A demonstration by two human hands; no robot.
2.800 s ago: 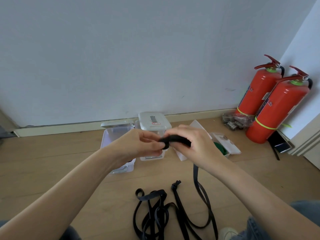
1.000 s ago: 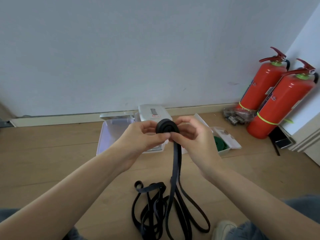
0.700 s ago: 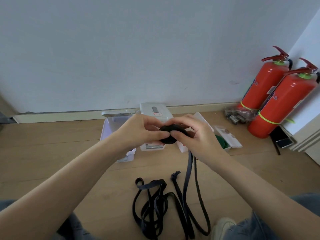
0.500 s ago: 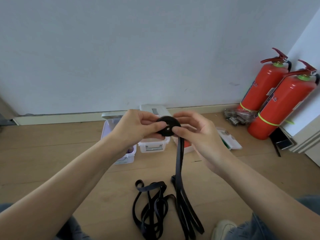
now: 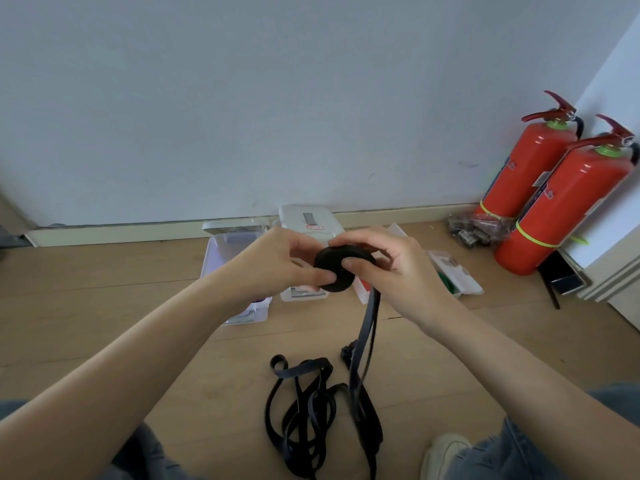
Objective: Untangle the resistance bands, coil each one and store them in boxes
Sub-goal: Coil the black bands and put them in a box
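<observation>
A black resistance band is partly wound into a flat round coil (image 5: 334, 271) held above the floor. My left hand (image 5: 280, 268) pinches the coil's left edge. My right hand (image 5: 388, 268) grips its right side, thumb on the face. The band's loose tail (image 5: 363, 334) hangs straight down to a tangled heap of black bands (image 5: 308, 417) on the wooden floor. Behind my hands stand several clear plastic boxes: an open one (image 5: 221, 258) at left, a lidded one (image 5: 308, 221) in the middle, and an open one holding something green (image 5: 450, 282) at right.
Two red fire extinguishers (image 5: 540, 188) lean in the right corner, with a bag of small metal parts (image 5: 474, 230) at their foot. A white wall and skirting board run along the back. My knees and a pale shoe (image 5: 446, 455) show at the bottom edge.
The coil has grown thicker as my hands turned it. The hanging tail has become shorter and more of the band has lifted off the floor.
</observation>
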